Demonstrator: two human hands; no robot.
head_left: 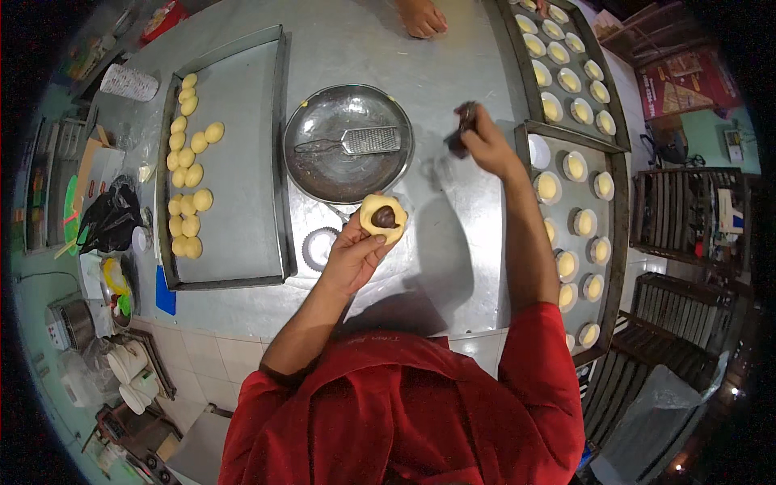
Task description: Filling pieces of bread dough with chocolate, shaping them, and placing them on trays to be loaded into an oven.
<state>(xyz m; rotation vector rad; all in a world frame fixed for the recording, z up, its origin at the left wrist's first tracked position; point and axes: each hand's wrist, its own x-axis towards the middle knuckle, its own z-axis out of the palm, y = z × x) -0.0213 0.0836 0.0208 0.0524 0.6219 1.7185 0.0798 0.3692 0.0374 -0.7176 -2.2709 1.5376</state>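
A flattened round of yellow dough (391, 234) rests in my left hand (353, 260), whose fingers curl round its underside with the thumb on its edge. On the middle of the dough sits a peaked dollop of dark chocolate filling (384, 217). Out to the right above the table, my right hand (487, 145) is closed on a dark brown bag (461, 133), slightly smeared and partly covered by the fingers. A fluted paper cup (320, 247) lies beside my left hand. Just beyond is a round metal pan (323, 178) with a metal grater (372, 141) in it.
Several dough balls (188, 204) line the left side of a metal tray (284, 162). At right, two trays (570, 135) hold dough pieces in paper cups. Another person's hand (421, 18) rests at the table's far edge. A blue flat thing (165, 293) lies at the near left edge.
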